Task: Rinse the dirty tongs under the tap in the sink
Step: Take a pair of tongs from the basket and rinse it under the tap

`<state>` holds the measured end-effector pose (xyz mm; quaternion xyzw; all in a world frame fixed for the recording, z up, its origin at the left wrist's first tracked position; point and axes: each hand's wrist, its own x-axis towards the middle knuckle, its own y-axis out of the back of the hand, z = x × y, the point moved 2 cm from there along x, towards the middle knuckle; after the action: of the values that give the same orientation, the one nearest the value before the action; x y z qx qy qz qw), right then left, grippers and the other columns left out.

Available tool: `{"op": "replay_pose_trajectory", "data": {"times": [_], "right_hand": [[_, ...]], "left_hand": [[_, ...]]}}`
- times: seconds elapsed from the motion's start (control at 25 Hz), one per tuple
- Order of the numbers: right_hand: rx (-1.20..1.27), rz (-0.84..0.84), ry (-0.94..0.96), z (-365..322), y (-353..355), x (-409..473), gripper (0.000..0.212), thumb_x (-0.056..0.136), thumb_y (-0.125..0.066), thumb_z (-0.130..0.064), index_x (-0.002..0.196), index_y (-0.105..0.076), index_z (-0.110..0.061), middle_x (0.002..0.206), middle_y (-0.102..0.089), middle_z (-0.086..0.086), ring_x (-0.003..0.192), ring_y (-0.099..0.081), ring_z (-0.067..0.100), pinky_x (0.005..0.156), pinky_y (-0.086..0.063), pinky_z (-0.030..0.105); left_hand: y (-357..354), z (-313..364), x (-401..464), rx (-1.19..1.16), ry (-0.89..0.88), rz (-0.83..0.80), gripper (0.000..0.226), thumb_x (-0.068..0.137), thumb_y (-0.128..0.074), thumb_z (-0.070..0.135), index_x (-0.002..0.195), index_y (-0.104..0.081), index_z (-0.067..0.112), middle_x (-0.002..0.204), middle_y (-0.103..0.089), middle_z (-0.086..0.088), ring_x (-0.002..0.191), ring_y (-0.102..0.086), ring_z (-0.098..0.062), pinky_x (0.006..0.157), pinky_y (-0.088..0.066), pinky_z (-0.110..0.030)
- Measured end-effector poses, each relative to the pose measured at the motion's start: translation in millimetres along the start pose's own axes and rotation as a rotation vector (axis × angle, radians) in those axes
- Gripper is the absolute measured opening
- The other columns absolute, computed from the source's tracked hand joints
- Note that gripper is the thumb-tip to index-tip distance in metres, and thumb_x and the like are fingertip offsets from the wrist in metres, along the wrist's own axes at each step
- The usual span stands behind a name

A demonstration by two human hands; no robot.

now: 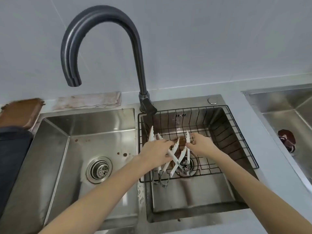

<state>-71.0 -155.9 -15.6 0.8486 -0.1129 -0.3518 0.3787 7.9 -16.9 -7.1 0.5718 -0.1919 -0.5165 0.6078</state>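
My left hand (156,153) lies over a crossed pile of white-tipped tongs (172,155) in the wire basket (236,132) at frame centre, fingers curled on one pair. My right hand (200,144) pinches another tong's tip. The tap (108,27) arches over the sink (67,132) at upper left.

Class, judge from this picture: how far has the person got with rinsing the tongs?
Done: nothing; no water runs from the tap. In hand: both the left hand and right hand are on the white-tipped tongs in the wire basket. Left: lift them, run the water, rinse.
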Motion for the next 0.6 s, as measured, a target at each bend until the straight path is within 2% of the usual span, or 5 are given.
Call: {"op": "replay_pose_trajectory", "data": {"times": [0.04,0.12,0.2,0.44,0.6], "right_hand": [[0.026,-0.012,-0.020,1.4,-2.8,2.1,0.044,0.093,-0.047,-0.024,0.134,-0.041,-0.006,0.085,-0.060,0.000,0.084,-0.051,0.018,0.063,-0.039,0.021],[0.074,-0.027,-0.066,6.7,-10.7,5.8,0.042,0.092,-0.049,-0.025,0.129,-0.044,-0.007,0.111,-0.065,0.010,0.096,-0.058,0.023,0.074,-0.043,0.025],[0.137,-0.038,-0.112,11.4,-19.5,9.6,0.043,0.091,-0.052,-0.027,0.129,-0.046,-0.008,0.120,-0.063,0.012,0.106,-0.060,0.025,0.085,-0.047,0.031],[0.515,-0.049,-0.289,19.0,-32.8,13.0,0.033,0.091,-0.053,-0.012,0.121,-0.051,0.001,0.105,-0.069,0.018,0.079,-0.067,0.022,0.080,-0.058,0.037],[0.667,-0.005,-0.314,18.5,-30.8,6.3,0.028,0.092,-0.053,-0.007,0.118,-0.052,0.002,0.078,-0.064,0.008,0.070,-0.065,0.021,0.068,-0.060,0.031]], "left_hand": [[-3.1,1.0,1.3,0.018,0.006,-0.036,0.051,0.090,-0.051,0.036,0.137,-0.040,0.022,0.130,-0.056,-0.003,0.114,-0.057,-0.024,0.089,-0.050,-0.041],[-13.2,2.3,3.5,0.050,-0.007,-0.066,0.053,0.089,-0.051,0.039,0.138,-0.039,0.022,0.133,-0.054,-0.004,0.117,-0.055,-0.024,0.094,-0.045,-0.041],[-22.3,3.7,4.5,0.049,-0.001,-0.096,0.053,0.090,-0.050,0.039,0.140,-0.038,0.023,0.138,-0.050,-0.004,0.120,-0.053,-0.024,0.098,-0.041,-0.041],[-29.7,4.8,1.8,-0.061,-0.003,-0.047,0.043,0.093,-0.048,0.032,0.135,-0.046,0.025,0.145,-0.041,-0.002,0.123,-0.051,-0.023,0.100,-0.041,-0.038],[-29.4,8.3,-0.7,-0.172,0.008,-0.029,0.038,0.093,-0.049,0.029,0.130,-0.051,0.020,0.142,-0.042,-0.001,0.119,-0.054,-0.025,0.096,-0.044,-0.035]]}}
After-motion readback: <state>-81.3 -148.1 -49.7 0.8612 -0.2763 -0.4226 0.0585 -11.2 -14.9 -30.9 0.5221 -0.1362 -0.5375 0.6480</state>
